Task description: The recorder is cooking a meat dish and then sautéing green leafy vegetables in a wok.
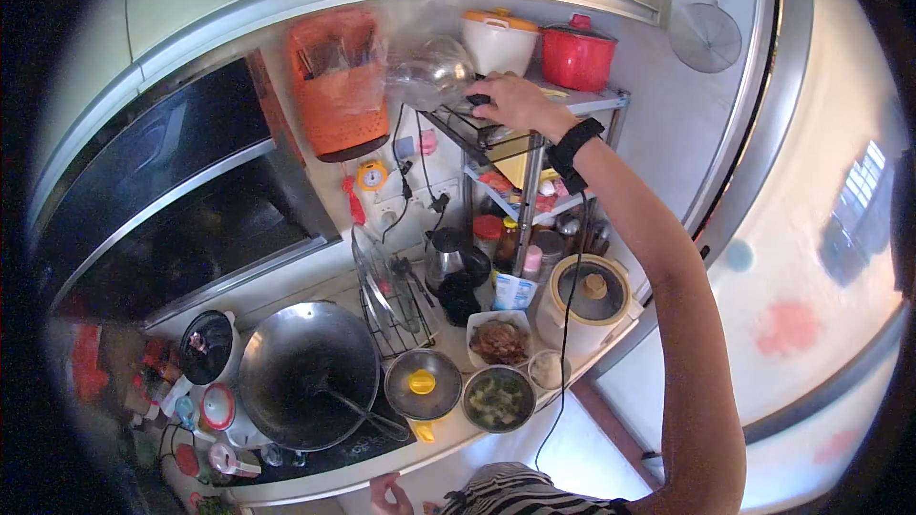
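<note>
My right hand (512, 101) is raised to the top of a metal shelf rack (615, 101), its fingers closed around a black knob. The knob appears to belong to a shiny, see-through lid (429, 71) tilted left of the hand; blur hides its exact shape. A white pot with an orange lid (499, 43) and a red pot (578, 54) stand just behind. At the counter's front edge my left hand (390, 493) hangs low, fingers loosely curled with a gap at the thumb. Nothing shows in it, though the picture's rim cuts it off.
A wok with a spatula (308, 372) sits on the cooktop. Beside it are a lidded pan (422, 383), a bowl of greens (499, 398), a dish of meat (499, 340) and a cream slow cooker (590, 293). A black cable (569, 322) hangs across the front.
</note>
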Available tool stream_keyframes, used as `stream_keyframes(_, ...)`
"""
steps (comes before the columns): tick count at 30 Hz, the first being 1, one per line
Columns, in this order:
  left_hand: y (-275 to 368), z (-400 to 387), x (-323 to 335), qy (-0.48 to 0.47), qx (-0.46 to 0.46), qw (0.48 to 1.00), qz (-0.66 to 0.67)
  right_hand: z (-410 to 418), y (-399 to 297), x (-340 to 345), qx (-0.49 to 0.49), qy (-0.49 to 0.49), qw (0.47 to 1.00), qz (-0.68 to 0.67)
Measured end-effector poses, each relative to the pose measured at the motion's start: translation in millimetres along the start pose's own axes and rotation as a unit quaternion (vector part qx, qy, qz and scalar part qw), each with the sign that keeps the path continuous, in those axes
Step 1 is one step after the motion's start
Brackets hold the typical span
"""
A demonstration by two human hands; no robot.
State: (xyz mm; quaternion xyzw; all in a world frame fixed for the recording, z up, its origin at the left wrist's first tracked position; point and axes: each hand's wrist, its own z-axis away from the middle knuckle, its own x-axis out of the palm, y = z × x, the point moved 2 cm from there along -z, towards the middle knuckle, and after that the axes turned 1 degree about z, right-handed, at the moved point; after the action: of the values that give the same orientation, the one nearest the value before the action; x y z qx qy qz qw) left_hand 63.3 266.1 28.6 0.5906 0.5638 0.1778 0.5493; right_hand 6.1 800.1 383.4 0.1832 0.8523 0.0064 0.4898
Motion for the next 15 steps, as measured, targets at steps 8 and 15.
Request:
stream_keyframes(8,-31,19,-11,0.043,-0.095,0.994,0.017,-19,0,11,0.004,-0.018,1.0,-0.017)
stream_keyframes(15,-53,25,1,0.082,-0.112,0.989,0.057,-32,19,25,-0.026,-0.021,0.999,-0.013)
